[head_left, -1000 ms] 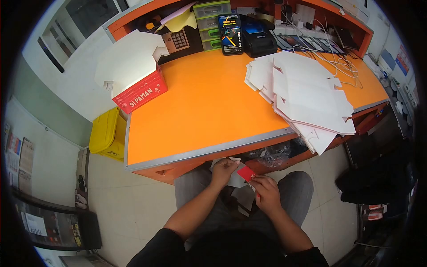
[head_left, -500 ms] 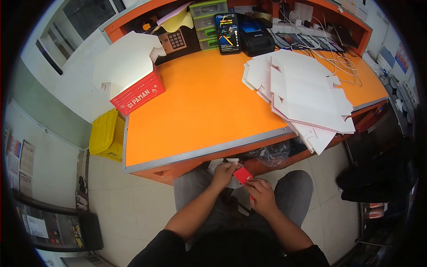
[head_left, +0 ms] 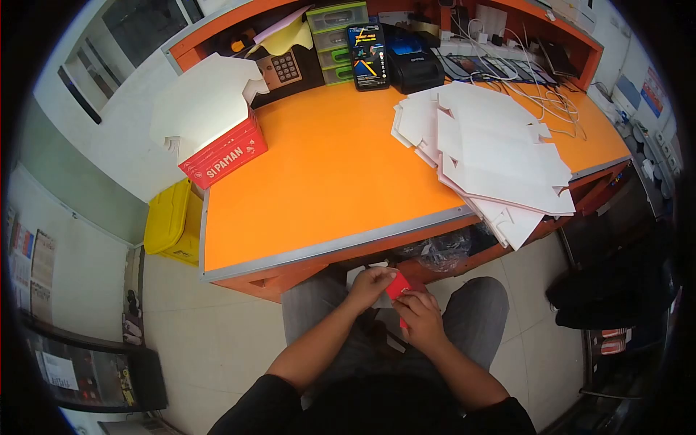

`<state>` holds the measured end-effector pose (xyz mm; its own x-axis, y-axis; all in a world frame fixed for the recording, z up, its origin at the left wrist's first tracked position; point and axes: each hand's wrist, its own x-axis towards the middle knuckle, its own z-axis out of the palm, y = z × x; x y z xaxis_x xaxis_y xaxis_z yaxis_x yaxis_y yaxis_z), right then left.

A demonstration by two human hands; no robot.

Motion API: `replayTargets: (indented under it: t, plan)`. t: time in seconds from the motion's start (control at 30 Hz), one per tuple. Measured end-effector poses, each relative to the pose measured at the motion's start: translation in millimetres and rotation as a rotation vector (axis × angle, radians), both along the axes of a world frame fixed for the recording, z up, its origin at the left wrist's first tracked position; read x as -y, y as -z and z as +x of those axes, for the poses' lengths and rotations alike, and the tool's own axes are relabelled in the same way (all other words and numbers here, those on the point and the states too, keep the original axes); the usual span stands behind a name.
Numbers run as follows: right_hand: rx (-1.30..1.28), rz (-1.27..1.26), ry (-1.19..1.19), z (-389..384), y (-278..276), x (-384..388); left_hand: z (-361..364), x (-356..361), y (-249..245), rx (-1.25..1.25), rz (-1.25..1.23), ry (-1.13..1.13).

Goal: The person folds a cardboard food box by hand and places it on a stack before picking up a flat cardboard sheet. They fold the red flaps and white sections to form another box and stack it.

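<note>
Low over my lap, just in front of the desk's front edge, both hands grip a red-and-white cardboard box blank (head_left: 398, 284). My left hand (head_left: 370, 286) is closed on its upper left part, thumb and fingers pinching the edge. Lying across its right side, my right hand (head_left: 422, 315) has bent fingers pressed on the red face. Much of the blank is hidden by the hands and forearms. On the desk's left end stand red boxes (head_left: 230, 158) lettered "SI PAMAN", stacked together, with white inner flaps raised. Flat white box blanks (head_left: 500, 148) lie piled at the right, overhanging the front edge.
The orange desk (head_left: 326, 181) has a metal-trimmed edge. At its back are a phone (head_left: 368, 58), a black printer (head_left: 413, 61), green drawers (head_left: 337, 40), a keypad safe (head_left: 281, 70) and tangled cables (head_left: 558, 109). A yellow bin (head_left: 171, 221) stands left.
My right hand has shifted slightly up and left over the cardboard, its fingers covering more of the red face. The blank has turned a little in my hands.
</note>
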<state>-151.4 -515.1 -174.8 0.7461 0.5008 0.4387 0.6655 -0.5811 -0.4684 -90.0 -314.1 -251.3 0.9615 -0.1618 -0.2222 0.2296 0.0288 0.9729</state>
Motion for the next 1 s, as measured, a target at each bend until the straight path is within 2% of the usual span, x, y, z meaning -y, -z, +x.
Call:
replayTargets:
  t: [0.17,0.27,0.37,0.47,0.57,0.67,0.87,1.0]
  plan:
    - [0.0,0.047,0.036,3,-3,-4,-1,-1,-20,-0.119,-0.175,-0.137]
    - [0.019,0.028,0.104,10,0,-2,5,-12,-11,-0.148,-0.216,-0.231]
    - [0.027,0.041,0.073,15,2,4,8,-18,-4,-0.156,-0.246,-0.257]
    - [0.011,0.036,-0.011,15,-5,7,7,-15,-21,-0.153,-0.312,-0.342]
    - [-0.089,0.188,0.002,14,-6,5,6,-15,-20,-0.091,-0.308,-0.327]
    - [-0.156,0.39,0.13,13,6,0,6,-12,-2,-0.034,-0.199,-0.254]
    - [-0.012,0.079,0.149,19,3,-3,-3,1,-6,-0.035,-0.19,-0.108]
    - [-0.04,-0.004,0.17,17,12,-7,-5,4,9,-0.022,-0.239,-0.052]
